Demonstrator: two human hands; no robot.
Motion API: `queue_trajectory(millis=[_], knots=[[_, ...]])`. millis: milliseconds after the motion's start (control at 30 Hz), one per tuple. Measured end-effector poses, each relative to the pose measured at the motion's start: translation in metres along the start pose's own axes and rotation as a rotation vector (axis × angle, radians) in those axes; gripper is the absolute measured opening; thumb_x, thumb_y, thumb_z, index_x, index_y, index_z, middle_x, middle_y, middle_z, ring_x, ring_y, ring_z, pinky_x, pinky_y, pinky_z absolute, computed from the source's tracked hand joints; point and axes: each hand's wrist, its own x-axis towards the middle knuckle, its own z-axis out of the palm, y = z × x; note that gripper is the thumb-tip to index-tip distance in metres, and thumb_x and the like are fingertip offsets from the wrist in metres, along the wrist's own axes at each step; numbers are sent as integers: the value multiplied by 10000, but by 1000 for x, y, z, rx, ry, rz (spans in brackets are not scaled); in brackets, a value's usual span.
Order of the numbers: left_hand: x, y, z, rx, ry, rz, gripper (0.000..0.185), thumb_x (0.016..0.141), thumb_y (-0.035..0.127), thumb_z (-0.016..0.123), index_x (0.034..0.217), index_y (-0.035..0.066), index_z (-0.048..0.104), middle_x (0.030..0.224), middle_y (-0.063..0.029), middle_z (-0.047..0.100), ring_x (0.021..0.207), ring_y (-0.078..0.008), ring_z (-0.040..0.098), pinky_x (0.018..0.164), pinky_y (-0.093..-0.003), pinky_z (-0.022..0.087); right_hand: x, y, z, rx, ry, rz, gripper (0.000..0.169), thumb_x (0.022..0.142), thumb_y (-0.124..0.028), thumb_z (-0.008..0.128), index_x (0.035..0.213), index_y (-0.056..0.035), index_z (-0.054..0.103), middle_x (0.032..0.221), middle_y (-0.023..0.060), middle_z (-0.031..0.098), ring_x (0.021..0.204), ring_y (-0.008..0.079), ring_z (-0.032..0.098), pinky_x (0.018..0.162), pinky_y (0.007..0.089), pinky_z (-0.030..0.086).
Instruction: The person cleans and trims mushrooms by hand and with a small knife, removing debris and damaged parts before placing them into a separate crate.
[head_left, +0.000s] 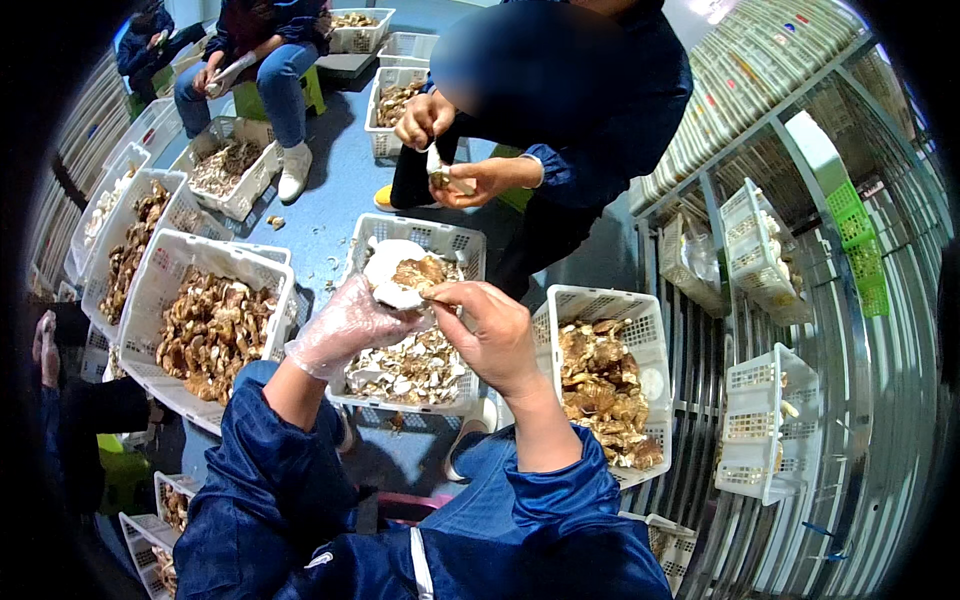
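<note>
My left hand (352, 330), in a clear plastic glove, grips a large mushroom (397, 259) with white flesh and a ragged brown patch. With thumb and forefinger, my bare right hand (491, 337) pinches the edge of that brown patch. Whether a small tool sits between those fingers cannot be seen. Both hands are above a white plastic crate (472, 240) of white and brown mushroom scraps (412, 371). To the right stands a white crate (652, 352) of brown mushrooms (600, 390). Another crate (142, 315) on the left holds more brown mushrooms (214, 326).
Opposite, a co-worker's hands (469, 180) hold a mushroom piece. Another seated person (259, 60) works at upper left beside a scrap crate (247, 180). Metal racking (780, 157) with white baskets (765, 420) lines the right side. A mushroom piece (275, 222) lies on the blue floor (319, 199).
</note>
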Motion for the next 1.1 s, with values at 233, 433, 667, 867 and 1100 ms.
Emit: queue_trajectory(millis=[233, 433, 667, 867, 1100], knots=[[3, -13, -10, 301, 14, 60, 479, 827, 239, 858, 1251, 55, 731, 1089, -94, 798, 1000, -171, 741, 892, -352, 578, -2, 2, -3, -63, -9, 66, 168, 900, -87, 786, 1047, -75, 705, 957, 119, 762, 870, 299, 764, 739, 394, 602], [0, 4, -5, 294, -30, -10, 447, 837, 188, 845, 1243, 50, 723, 1096, -39, 776, 994, -118, 675, 905, -329, 553, 0, -1, -5, 46, -5, 179, 126, 919, -102, 781, 995, -50, 696, 924, 118, 760, 845, 289, 764, 731, 367, 592], [1, -11, -7, 312, -61, 174, 609, 807, 300, 907, 1325, 76, 678, 1196, -113, 763, 1083, -208, 732, 943, -361, 578, 0, 4, -6, 70, 56, 213, 116, 925, -92, 777, 999, -49, 700, 925, 103, 766, 839, 262, 760, 742, 350, 589], [0, 2, -1, 104, -87, 140, 538, 832, 231, 883, 1295, 45, 683, 1194, -57, 752, 1062, -145, 691, 944, -334, 567, -3, 15, -19, -94, 110, 285, 105, 924, -91, 769, 1008, -68, 710, 937, 111, 765, 851, 293, 751, 737, 377, 577], [1, 0, -14, 229, 60, 264, 497, 857, 128, 801, 1327, 36, 670, 1151, -14, 731, 972, -89, 643, 849, -287, 553, 0, 11, -17, -165, -9, 268, 131, 893, -149, 802, 962, -78, 717, 980, 98, 747, 958, 302, 712, 796, 412, 563]])
